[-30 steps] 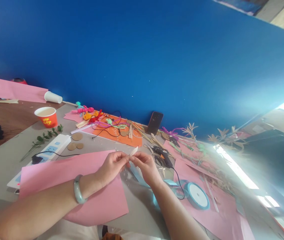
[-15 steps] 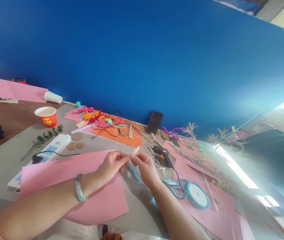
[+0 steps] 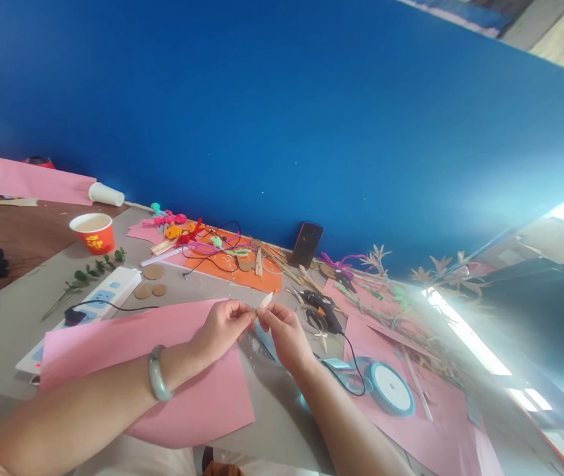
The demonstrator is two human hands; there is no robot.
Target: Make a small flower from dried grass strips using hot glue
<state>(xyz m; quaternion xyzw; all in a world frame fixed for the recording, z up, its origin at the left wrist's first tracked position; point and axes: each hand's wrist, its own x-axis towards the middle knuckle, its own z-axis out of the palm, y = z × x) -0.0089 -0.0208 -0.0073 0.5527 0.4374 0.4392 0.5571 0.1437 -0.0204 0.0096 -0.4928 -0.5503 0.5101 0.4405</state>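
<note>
Both my hands meet over the table's middle and pinch a small pale leaf-shaped strip [image 3: 264,301]. My left hand [image 3: 223,326], a green bangle on its wrist, grips the strip's lower end with closed fingers. My right hand [image 3: 284,332] pinches it from the other side, and the pale tip sticks up above the fingers. Under my left forearm lies a large pink paper sheet [image 3: 127,357]. A black glue gun [image 3: 324,309] lies just beyond my right hand, its cord trailing toward me.
A light blue ribbon spool [image 3: 389,388] sits right of my right arm on pink paper. A white power strip [image 3: 90,304], green sprig [image 3: 86,274], red paper cup [image 3: 93,233], cardboard discs, orange sheet [image 3: 235,268] with pipe cleaners and a phone [image 3: 307,244] against the blue wall lie beyond.
Both hands shifted slightly left and away from me, still pinching the strip, whose tip now shows less above the fingers.
</note>
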